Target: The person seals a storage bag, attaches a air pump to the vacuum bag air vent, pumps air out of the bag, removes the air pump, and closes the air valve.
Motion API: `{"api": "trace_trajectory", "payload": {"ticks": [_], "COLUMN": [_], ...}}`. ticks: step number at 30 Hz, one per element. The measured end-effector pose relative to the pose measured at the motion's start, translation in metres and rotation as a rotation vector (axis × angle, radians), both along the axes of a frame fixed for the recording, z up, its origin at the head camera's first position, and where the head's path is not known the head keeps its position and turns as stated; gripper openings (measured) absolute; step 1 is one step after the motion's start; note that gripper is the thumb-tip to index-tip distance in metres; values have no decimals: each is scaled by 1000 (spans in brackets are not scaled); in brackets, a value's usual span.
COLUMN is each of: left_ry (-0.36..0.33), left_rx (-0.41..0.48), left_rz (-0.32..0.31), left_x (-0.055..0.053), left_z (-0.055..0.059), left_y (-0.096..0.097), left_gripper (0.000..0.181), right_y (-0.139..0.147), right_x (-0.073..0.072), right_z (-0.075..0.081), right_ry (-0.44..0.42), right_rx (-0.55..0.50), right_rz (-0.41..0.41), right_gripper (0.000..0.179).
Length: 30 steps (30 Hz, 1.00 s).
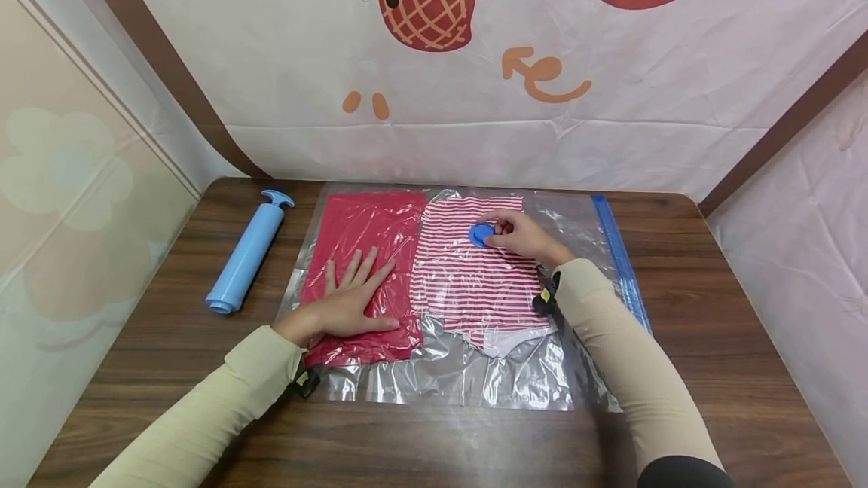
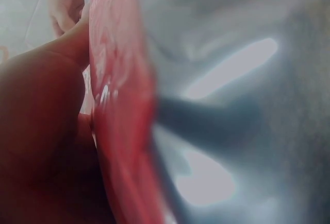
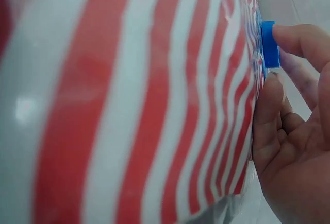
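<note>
A transparent vacuum storage bag (image 1: 468, 382) lies flat on the wooden table. Inside it, folded red cloth (image 1: 380, 224) is on the left and a red-and-white striped garment (image 1: 481, 285) beside it. My left hand (image 1: 353, 307) rests on the bag over the red cloth, fingers spread. With thumb and fingers, my right hand (image 1: 518, 234) pinches the blue valve cap (image 1: 480, 233) above the striped garment. From the right wrist view, the blue cap (image 3: 270, 45) stands up from the bag's surface between the fingertips.
Left of the bag lies a light blue hand pump (image 1: 247, 254) with a T-shaped handle. A blue zip strip (image 1: 617, 247) runs along the bag's right edge. Printed fabric (image 1: 447, 96) hangs behind the table, and more stands at both sides.
</note>
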<state>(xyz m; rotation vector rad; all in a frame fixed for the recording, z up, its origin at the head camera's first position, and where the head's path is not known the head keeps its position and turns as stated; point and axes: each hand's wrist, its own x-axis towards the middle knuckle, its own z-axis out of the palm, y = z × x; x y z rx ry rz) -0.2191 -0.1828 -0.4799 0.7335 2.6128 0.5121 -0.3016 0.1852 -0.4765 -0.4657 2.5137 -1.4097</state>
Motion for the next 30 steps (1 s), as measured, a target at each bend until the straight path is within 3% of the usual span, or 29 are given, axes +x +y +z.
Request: {"api": "trace_trajectory", "payload": {"ticks": [5, 15, 23, 30], "left_ry": [2, -3, -7, 0], "left_rx": [-3, -22, 6, 24], "left_rz": [2, 4, 10, 12], "left_x": [-1, 0, 0, 0], "left_z": [-2, 9, 5, 5], "left_y": [0, 5, 5, 6], "left_gripper": [113, 111, 112, 112], "right_y": [-1, 1, -3, -4], "right_x": [-1, -7, -9, -10], "right_z": [0, -3, -7, -7], "right_ry": [13, 16, 78, 79], "right_rx": [7, 6, 59, 69], "right_rz": [-15, -13, -46, -53], "right_gripper": [37, 36, 24, 29]}}
